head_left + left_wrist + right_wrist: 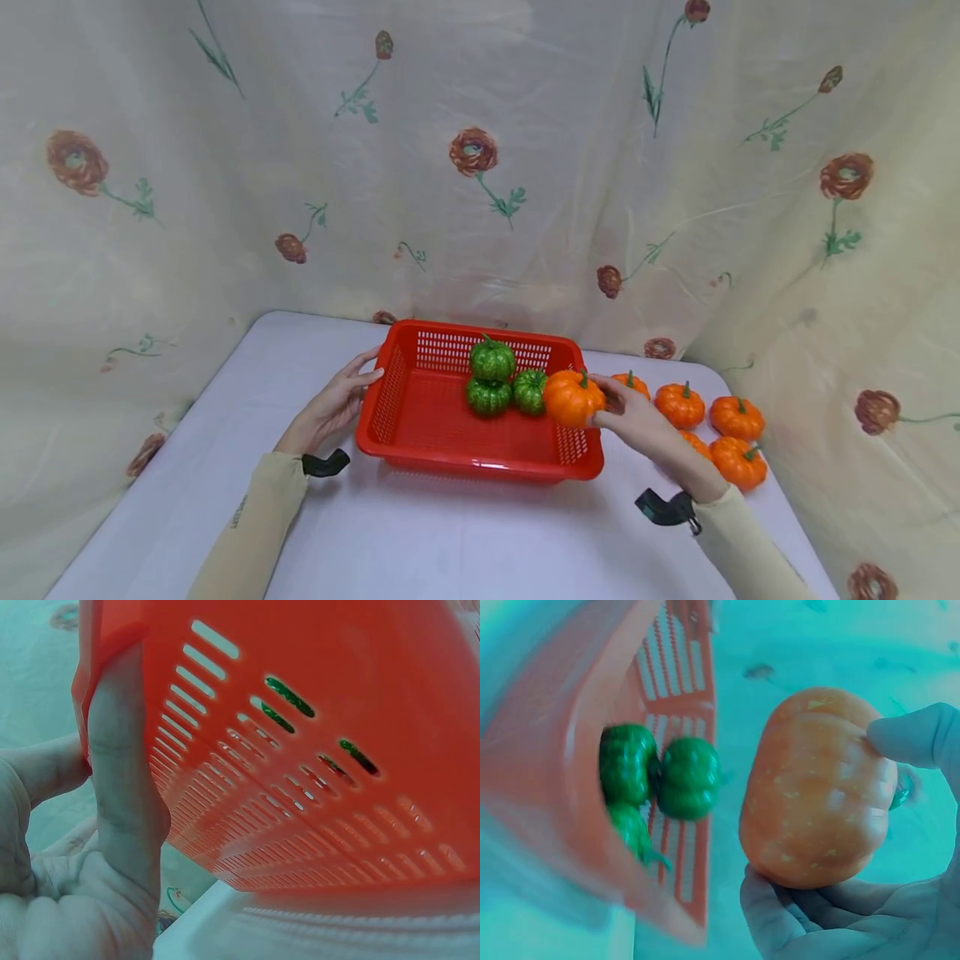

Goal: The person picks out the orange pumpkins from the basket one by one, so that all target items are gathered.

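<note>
A red plastic basket (480, 463) with slotted walls stands mid-table. My left hand (339, 402) grips its left rim; in the left wrist view one digit (124, 772) lies along the outer wall. Inside are three green pumpkins: one (492, 360) rests against or on another (488, 397), and the third (531, 392) sits to their right. With thumb and fingers my right hand (630, 417) holds an orange pumpkin (573, 398) at the basket's right rim. From the right wrist view, this pumpkin (817, 791) is outside the wall, raised in the hand, its green stem partly hidden.
Several more orange pumpkins (738, 463) lie on the table's right side, some partly hidden behind my right hand and forearm. The white table (420, 542) reaches back to a flower-patterned curtain (525, 250), which hangs on the sides too.
</note>
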A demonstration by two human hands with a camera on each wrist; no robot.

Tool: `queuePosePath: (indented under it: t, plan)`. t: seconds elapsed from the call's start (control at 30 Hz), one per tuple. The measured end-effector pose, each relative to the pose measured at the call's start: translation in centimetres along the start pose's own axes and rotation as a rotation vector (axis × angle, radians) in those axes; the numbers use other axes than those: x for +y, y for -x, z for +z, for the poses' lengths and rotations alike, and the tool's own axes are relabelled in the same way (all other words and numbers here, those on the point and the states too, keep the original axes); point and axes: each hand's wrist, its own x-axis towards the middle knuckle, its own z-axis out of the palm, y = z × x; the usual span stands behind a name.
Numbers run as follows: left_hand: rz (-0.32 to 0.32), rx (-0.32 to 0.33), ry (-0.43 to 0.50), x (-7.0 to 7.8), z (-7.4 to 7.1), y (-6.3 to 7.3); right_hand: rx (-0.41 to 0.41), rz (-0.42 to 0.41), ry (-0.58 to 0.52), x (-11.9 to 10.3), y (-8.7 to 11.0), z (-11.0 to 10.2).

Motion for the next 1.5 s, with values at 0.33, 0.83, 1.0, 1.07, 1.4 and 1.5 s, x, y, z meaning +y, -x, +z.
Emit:
queuePosePath:
  t: [0.33,0.83,1.0,1.07,1.4,1.5]
  plan:
    - [-0.009,0.007,0.007,0.1,-0.1,0.0,0.120,0.206,-0.019,5.4,5.3,-3.3]
    - [-0.007,0.016,-0.003,-0.2,-0.2,0.3,0.046,0.475,-0.022,15.9,8.5,-4.8]
    - [0.006,0.027,-0.017,-0.2,-0.4,0.2,0.069,0.435,-0.006,17.8,8.6,-4.6]
    - [0.005,0.025,-0.022,-0.1,-0.4,0.2,0.092,0.427,-0.007,18.4,8.4,-4.5]
    - [0.004,-0.014,0.003,0.1,0.0,0.0,0.117,0.435,-0.015,19.9,8.3,-4.1]
    - [0.005,-0.013,0.007,0.1,0.0,-0.1,0.117,0.430,-0.017,19.8,8.4,-4.2]
